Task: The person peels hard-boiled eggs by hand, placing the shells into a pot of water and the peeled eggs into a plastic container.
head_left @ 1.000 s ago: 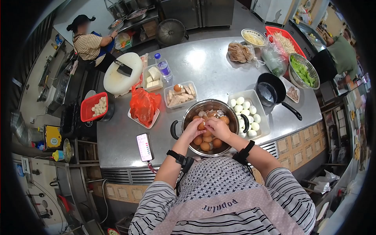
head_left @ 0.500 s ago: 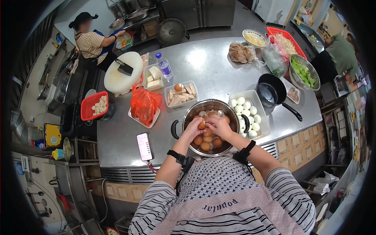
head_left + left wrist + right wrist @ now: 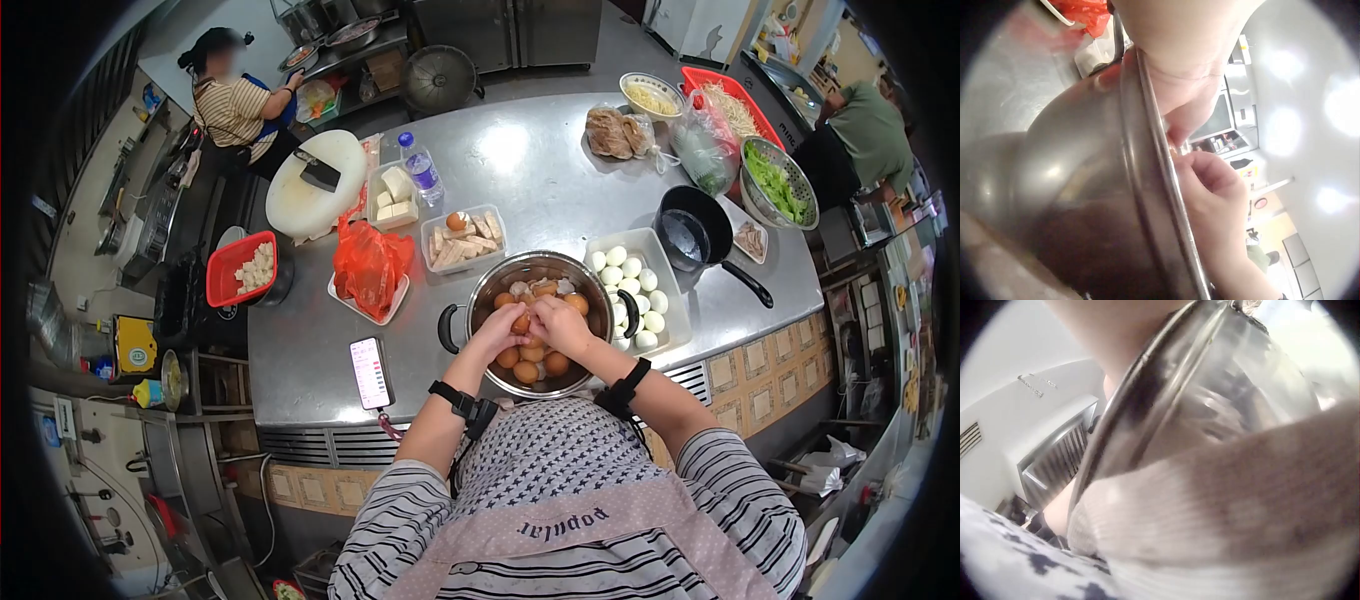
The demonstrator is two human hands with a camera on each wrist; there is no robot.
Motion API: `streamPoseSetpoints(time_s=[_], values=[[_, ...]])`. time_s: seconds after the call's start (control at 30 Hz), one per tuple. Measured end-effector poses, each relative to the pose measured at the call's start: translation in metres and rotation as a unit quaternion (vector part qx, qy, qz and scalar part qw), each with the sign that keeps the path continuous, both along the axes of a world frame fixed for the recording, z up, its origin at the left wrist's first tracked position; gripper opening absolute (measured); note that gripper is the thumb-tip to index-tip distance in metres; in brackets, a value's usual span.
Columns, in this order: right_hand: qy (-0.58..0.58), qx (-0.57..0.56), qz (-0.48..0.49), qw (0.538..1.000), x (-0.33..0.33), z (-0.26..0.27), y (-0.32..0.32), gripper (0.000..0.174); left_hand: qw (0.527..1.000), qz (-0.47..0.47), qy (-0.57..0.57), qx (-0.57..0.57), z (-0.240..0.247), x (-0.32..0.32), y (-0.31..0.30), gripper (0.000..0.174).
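Note:
Both hands meet over a steel pot (image 3: 478, 297) of brown eggs in the head view. The left hand (image 3: 493, 332) grips one brown egg (image 3: 520, 324). From the other side, the right hand (image 3: 560, 325) pinches at the same egg with bent fingers. More brown eggs (image 3: 526, 372) and bits of shell lie below in the pot. The left wrist view has the pot's wall (image 3: 1104, 175) in front, with the right hand (image 3: 1213, 203) beyond the rim and the egg mostly hidden. Cloth and the pot's side (image 3: 1147, 412) fill the right wrist view.
Right of the pot, a clear tub (image 3: 677, 335) holds peeled white eggs, beside a black saucepan (image 3: 690, 230). To the left are a phone (image 3: 370, 375), a red bag (image 3: 370, 270) and a tub of pale strips (image 3: 465, 242). Two other people stand beyond the table.
Both hands have shifted slightly within the pot, still around the egg. The person at the far left has turned the head and drawn the arm in a little.

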State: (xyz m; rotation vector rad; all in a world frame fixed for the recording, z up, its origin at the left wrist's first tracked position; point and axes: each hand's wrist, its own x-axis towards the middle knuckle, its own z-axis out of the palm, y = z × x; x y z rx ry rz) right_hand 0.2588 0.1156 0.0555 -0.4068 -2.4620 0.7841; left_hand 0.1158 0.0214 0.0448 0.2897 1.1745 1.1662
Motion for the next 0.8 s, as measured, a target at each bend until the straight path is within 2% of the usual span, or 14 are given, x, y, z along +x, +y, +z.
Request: streamPoseSetpoints(time_s=[0.13,0.2,0.3,0.4,0.43,0.5,0.53,0.57,0.6,0.63,0.7,0.8], values=[[-0.084,0.007,-0.074,0.994,-0.001,-0.007,0.002,0.015,1.000,-0.026,0.003,-0.008,-0.006,-0.003,-0.001,0.024],[-0.144,0.018,-0.120,0.982,0.000,-0.023,0.010,0.017,1.000,0.003,-0.015,-0.021,0.000,-0.004,-0.001,0.024],[-0.213,0.035,-0.107,0.971,0.007,-0.034,0.018,0.019,0.999,0.031,-0.025,-0.019,0.001,-0.002,-0.001,0.024],[-0.006,-0.122,-0.053,0.991,-0.004,-0.017,0.013,0.016,0.998,0.050,-0.018,0.018,-0.004,0.000,0.003,0.024],[-0.004,-0.229,-0.056,0.972,-0.007,-0.014,0.010,0.015,0.998,0.061,-0.012,0.032,-0.009,-0.001,0.001,0.024],[-0.012,-0.436,-0.050,0.898,-0.009,-0.011,0.002,0.014,0.997,0.034,-0.033,0.059,-0.019,-0.004,0.000,0.025],[-0.021,-0.377,-0.054,0.924,-0.009,-0.009,0.003,0.012,0.997,-0.008,-0.024,0.070,-0.012,-0.005,0.002,0.027],[-0.018,-0.319,-0.037,0.947,-0.009,-0.021,0.008,0.010,0.999,0.023,-0.004,0.043,-0.004,0.000,0.000,0.029],[-0.006,-0.222,-0.037,0.974,-0.007,-0.020,0.008,0.008,0.999,0.017,0.026,0.042,-0.006,0.002,-0.001,0.030],[-0.012,-0.270,-0.035,0.962,-0.006,-0.019,0.007,0.007,0.998,0.007,0.055,0.039,-0.008,0.003,-0.003,0.032],[-0.011,-0.128,-0.020,0.992,-0.005,-0.019,0.009,0.006,0.998,-0.004,0.046,0.040,-0.012,0.001,-0.002,0.032],[-0.007,-0.115,-0.022,0.993,-0.007,-0.016,0.005,0.006,0.999,-0.010,0.017,0.036,-0.012,-0.003,-0.001,0.031]])
